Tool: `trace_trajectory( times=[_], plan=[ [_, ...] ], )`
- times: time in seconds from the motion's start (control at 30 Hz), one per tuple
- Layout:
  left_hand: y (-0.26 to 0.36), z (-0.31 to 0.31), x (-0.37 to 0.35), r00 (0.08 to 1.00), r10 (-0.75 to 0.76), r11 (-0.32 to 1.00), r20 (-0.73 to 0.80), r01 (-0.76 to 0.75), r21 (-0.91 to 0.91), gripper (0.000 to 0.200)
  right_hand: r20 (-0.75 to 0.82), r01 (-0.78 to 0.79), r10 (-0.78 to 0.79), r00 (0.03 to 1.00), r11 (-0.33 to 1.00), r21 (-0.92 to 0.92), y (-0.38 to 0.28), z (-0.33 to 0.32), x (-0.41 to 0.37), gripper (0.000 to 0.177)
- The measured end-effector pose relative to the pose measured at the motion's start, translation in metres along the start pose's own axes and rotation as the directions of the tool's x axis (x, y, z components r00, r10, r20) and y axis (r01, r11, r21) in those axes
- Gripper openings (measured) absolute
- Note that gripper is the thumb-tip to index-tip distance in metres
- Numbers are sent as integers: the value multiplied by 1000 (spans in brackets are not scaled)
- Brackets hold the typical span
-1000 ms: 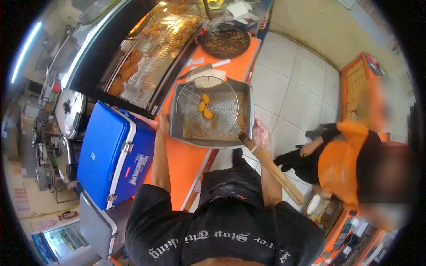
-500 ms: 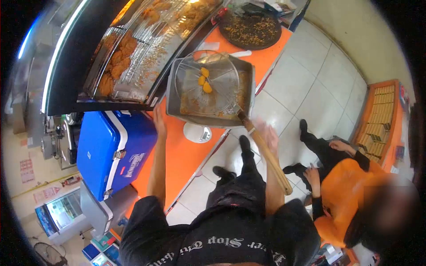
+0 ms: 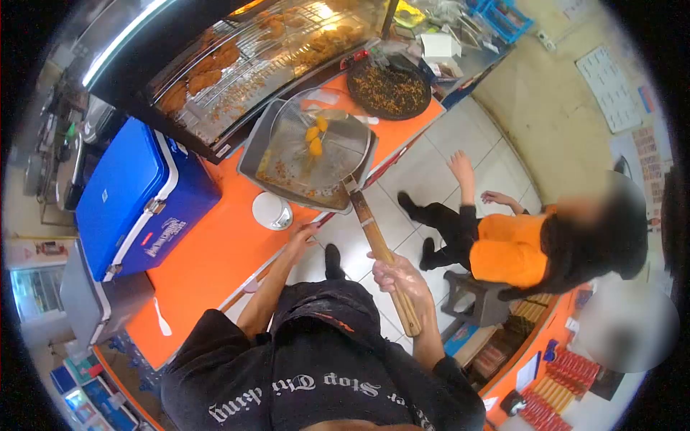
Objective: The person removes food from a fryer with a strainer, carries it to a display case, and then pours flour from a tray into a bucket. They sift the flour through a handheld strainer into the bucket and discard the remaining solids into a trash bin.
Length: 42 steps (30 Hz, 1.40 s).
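My right hand [image 3: 399, 279] is wrapped round the wooden handle [image 3: 370, 230] of a round wire skimmer [image 3: 338, 154]. Several small yellow-orange pieces [image 3: 314, 138] lie in its mesh. The skimmer is over a grey basin [image 3: 251, 172] with crumbs inside, which stands on the orange counter [image 3: 194, 276]. Near the counter's front edge is my left hand [image 3: 302, 241], its fingers extended and no object visible in it. A round white scale [image 3: 272, 210] sits between this hand and the basin.
A blue cooler box [image 3: 136, 201] and a white utensil [image 3: 162, 317] are on the left. Behind the basin stands a display case [image 3: 237, 68] of fried food. A black round tray [image 3: 388, 90] holds crumbs. At right, a person in orange [image 3: 507, 248] is near a grey stool [image 3: 474, 298].
My right hand has closed round the skimmer's handle. My left hand has moved right and back, nearer the counter's front edge. The view has shifted, and the other person has raised a hand.
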<state>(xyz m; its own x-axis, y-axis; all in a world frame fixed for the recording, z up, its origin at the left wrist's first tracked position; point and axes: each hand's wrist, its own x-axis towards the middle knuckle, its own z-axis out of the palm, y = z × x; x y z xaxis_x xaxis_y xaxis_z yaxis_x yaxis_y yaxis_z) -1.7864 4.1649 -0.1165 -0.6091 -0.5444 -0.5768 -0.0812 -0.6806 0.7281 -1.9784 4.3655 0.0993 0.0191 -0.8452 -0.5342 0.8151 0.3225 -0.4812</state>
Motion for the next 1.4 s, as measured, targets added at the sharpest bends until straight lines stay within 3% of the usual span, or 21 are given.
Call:
trace_trajectory(
  times=[0.03, 0.1, 0.17, 0.27, 0.33, 0.37, 0.43, 0.47, 0.5, 0.57, 0.63, 0.7, 0.73, 1.03, 1.1, 1.23, 1.27, 1.3, 1.33, 1.37, 1.4],
  plan=[
    [-9, 9, 10, 1000, 14, 1000, 5, -14, -15, 42, 0, 1, -1, 1000, 1000, -20, -5, 3, -4, 37],
    [-20, 35, 30, 942, -164, 867, 294, 280, -413, 37, -5, 31, -31, 1000, 1000, -2, -23, 12, -12, 34],
    [-21, 70, 35, 903, -127, 843, 409, 316, -435, 36, -16, 89, -90, 996, 995, -46, -38, 12, 0, 31],
    [-27, 131, 55, 830, -185, 799, 527, 439, -411, 38, -128, 275, -338, 932, 893, -356, -68, 10, 42, 30],
    [-36, 166, 89, 964, -28, 804, 263, 178, -568, 38, -175, 259, -328, 928, 909, -327, -100, 19, 70, 24],
    [-34, 176, 106, 962, -17, 804, 274, 176, -568, 38, -173, 268, -340, 924, 902, -337, -111, 18, 84, 24],
    [-25, 193, 152, 972, 206, 666, 112, -55, -744, 36, -99, 317, -349, 932, 916, -245, -131, 4, 113, 18],
    [-42, 188, 197, 973, 219, 554, 70, -65, -830, 38, -98, 320, -355, 930, 911, -260, -137, -2, 126, 18],
    [-32, 192, 205, 972, 224, 542, 74, -61, -838, 38, -90, 336, -362, 928, 916, -219, -141, -8, 138, 14],
    [-16, 198, 210, 984, 114, 211, -135, -157, -965, 40, -92, 341, -362, 928, 922, -183, -148, -11, 149, 11],
    [-14, 199, 206, 983, -2, 163, -185, -182, -970, 41, -249, 325, -381, 890, 915, -238, -154, -9, 157, 3],
    [1, 200, 184, 944, -17, 142, -329, -323, -936, 40, -177, 361, -427, 887, 879, -311, -158, -24, 171, 7],
    [10, 197, 168, 955, -51, 56, -292, -289, -956, 38, -219, 378, -445, 868, 880, -288, -157, -24, 173, 10],
    [-15, 85, 71, 900, -125, 151, -417, -398, -905, 31, -380, 372, -564, 733, 800, -471, -145, -14, 180, 14],
    [1, 62, 45, 790, -224, 324, -571, -492, -808, 23, -364, 410, -599, 713, 778, -477, -139, -6, 182, 16],
    [-4, 19, 31, 740, -185, 331, -647, -572, -750, 22, -472, 280, -662, 582, 708, -648, -127, 6, 182, 21],
    [-9, 15, 24, 648, 81, 672, -757, -596, -439, 22, -424, 348, -685, 593, 692, -632, -123, -4, 189, 24],
    [-13, 10, 18, 579, 371, 836, -726, -548, -9, 23, -374, 414, -708, 600, 674, -612, -119, -13, 196, 28],
    [-12, 5, 16, 575, 372, 835, -729, -550, -8, 23, -371, 414, -706, 603, 675, -611, -116, -12, 198, 28],
    [-9, -1, 17, 702, 101, 659, -705, -578, -481, 23, -341, 341, -794, 503, 546, -766, -113, -11, 199, 27],
    [-8, -7, 15, 835, -107, 292, -540, -493, -819, 23, -281, 240, -870, 406, 398, -885, -109, -10, 200, 28]
  ],
)
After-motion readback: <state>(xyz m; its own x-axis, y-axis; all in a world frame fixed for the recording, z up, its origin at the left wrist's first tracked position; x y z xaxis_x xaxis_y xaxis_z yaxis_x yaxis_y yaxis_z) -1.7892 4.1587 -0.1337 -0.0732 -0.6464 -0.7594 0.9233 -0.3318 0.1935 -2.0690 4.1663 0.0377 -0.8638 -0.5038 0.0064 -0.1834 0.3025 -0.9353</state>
